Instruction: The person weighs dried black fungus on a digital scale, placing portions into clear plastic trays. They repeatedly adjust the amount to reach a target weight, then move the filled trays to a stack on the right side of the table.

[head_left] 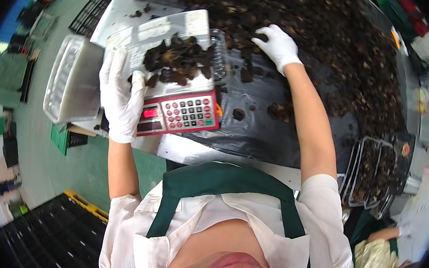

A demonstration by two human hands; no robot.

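Green apron [228, 182] up close, a small pile [177, 59] on the scale [180, 111], a big heap [349, 49] loose beyond

White-gloved, the right hand [279, 47] reaches to the near edge of the heap. Its fingers are bent, thumb and forefinger a little apart at the dark dried pieces; whether they pinch one, I cannot tell. The left hand [118, 95] lies along the left side of the scale, fingers stretched out and thumb spread toward the pile; I cannot tell if they grip an edge there.

Between the hands, the small pile rests above the scale's keypad, and the red display is lit, so the weighing looks under way. A clear plastic box [220, 58] shows at the right of the pile.

Farther out, scattered bits lie on the black sheet [270, 141] over the tabletop, and the heap spreads across its far side. A wire basket [369, 173] at the right also holds dark pieces. Left of the scale stands a stack of clear boxes [71, 80]; I see no filled one there. Judging by the heap, one portion is partly or fully gathered and most of the work remains.
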